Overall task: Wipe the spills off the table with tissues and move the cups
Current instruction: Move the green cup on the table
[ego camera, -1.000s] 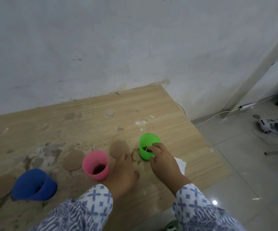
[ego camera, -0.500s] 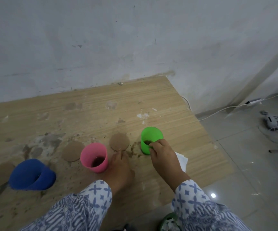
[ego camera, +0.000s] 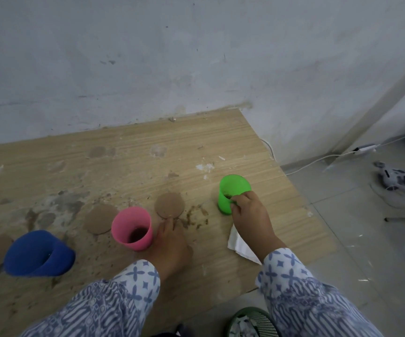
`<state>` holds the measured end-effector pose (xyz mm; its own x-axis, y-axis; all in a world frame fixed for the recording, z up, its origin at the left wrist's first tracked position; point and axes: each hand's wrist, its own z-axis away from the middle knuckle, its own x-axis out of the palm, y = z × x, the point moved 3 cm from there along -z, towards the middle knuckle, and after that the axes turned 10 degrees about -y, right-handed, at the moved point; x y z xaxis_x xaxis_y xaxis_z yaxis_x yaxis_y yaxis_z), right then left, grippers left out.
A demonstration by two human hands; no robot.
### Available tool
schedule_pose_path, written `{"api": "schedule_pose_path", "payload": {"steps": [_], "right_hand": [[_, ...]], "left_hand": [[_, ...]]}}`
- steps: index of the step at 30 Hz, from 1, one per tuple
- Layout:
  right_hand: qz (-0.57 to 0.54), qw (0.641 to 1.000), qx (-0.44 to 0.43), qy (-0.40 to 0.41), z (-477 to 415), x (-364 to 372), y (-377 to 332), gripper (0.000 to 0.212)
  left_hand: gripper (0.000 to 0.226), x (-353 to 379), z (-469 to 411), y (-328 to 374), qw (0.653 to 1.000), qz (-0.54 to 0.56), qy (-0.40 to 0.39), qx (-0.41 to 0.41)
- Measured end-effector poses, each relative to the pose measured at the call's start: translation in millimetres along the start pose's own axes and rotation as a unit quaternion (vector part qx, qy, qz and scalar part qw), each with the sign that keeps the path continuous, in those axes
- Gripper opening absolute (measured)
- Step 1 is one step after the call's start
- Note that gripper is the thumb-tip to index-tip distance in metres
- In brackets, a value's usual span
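Note:
A green cup (ego camera: 230, 190) stands upright near the table's right edge, and my right hand (ego camera: 250, 215) grips its near rim, thumb inside. A pink cup (ego camera: 132, 228) with dark liquid stands at centre front. My left hand (ego camera: 172, 242) lies flat on the table just right of the pink cup, fingertips at a round brown coaster (ego camera: 169, 205). A brown spill (ego camera: 196, 216) stains the wood between the coaster and the green cup. A white tissue (ego camera: 239, 244) lies partly under my right forearm. A blue cup (ego camera: 38, 254) leans at the left.
Two more round coasters (ego camera: 99, 218) lie left of the pink cup, with grey-brown stains (ego camera: 67, 203) behind them. The wooden table (ego camera: 148, 147) meets a white wall. A green wire bin (ego camera: 252, 322) with tissues sits below the front edge. Cables and a fan lie on the tiled floor.
The green cup has shifted to the right with my right hand on it, away from the coaster. My left hand stays flat beside the pink cup.

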<state>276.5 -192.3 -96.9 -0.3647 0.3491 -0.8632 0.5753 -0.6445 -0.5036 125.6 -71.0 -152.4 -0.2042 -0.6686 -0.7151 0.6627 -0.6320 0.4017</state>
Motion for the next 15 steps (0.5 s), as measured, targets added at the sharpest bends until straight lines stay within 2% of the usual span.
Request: {"api": "schedule_pose_path", "payload": {"steps": [6,10,12,15], "right_hand": [[-0.003,1.000,0.000,-0.002,-3.1,0.2,1.8,0.021],[-0.001,1.000,-0.010,-0.004,0.0,-1.4,2.2,0.027],[-0.020,0.999,-0.026,0.016,6.2,-5.9,2.7,0.033],[-0.068,0.994,-0.025,0.087,20.8,-15.1,7.3,0.036]], "left_hand": [[0.063,2.0,0.3,-1.0,1.000,-0.011,0.002,0.003],[0.070,2.5,2.6,4.6,1.000,-0.018,0.013,0.014],[0.069,3.5,4.1,10.5,1.000,-0.018,0.014,0.020],[0.058,8.3,2.2,20.1,0.998,0.001,0.015,0.056]]}}
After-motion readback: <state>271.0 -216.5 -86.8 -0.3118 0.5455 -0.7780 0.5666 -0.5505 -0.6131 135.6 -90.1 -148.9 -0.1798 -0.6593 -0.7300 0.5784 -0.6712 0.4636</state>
